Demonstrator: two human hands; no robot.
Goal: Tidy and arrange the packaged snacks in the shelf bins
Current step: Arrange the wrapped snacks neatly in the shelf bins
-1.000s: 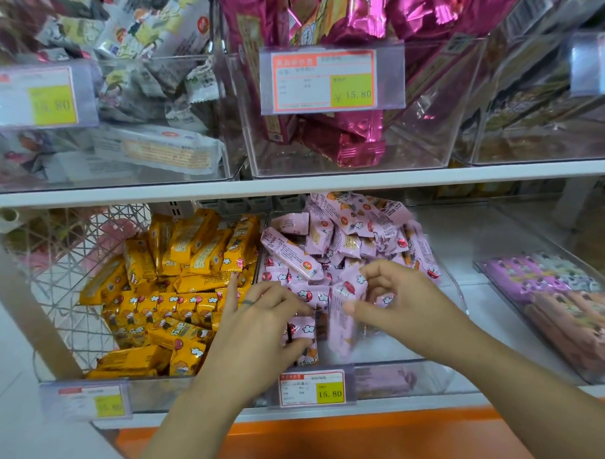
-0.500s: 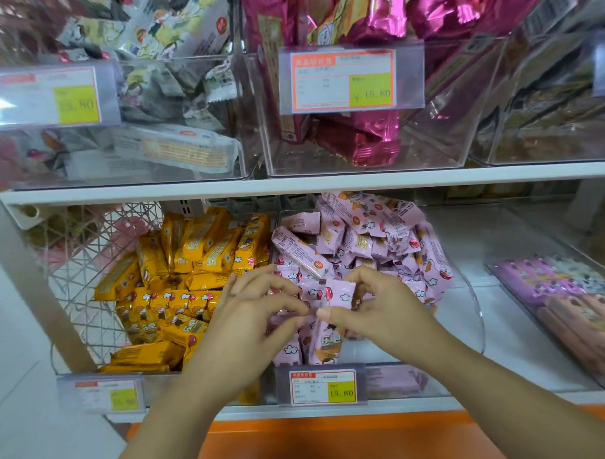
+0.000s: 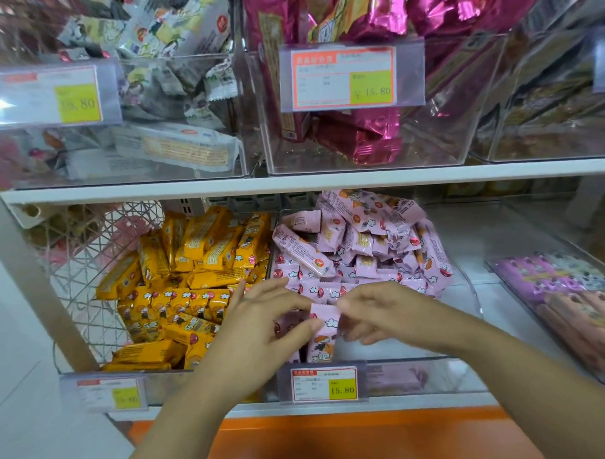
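A clear bin point(image 3: 468, 292) on the lower shelf holds a heap of pink snack packets point(image 3: 360, 241). At its front, one pink packet point(image 3: 323, 331) stands upright. My right hand point(image 3: 383, 312) pinches its top right corner. My left hand point(image 3: 263, 320) has its fingertips on the packet's left edge, thumb below; other pink packets behind the hand are partly hidden. To the left, a bin of yellow snack packets point(image 3: 192, 267) has upright rows at its front.
A white wire basket point(image 3: 89, 257) stands at the far left. A clear bin of purple and orange bars point(image 3: 571, 302) sits at the right. Upper-shelf bins hold magenta bags point(image 3: 359, 138) and grey-white packets point(image 3: 172, 82). Price labels point(image 3: 323, 383) front each bin.
Both hands have come closer together at the front of the pink bin, and the upright pink packet between them has shifted slightly. The view has shifted down and left a little.
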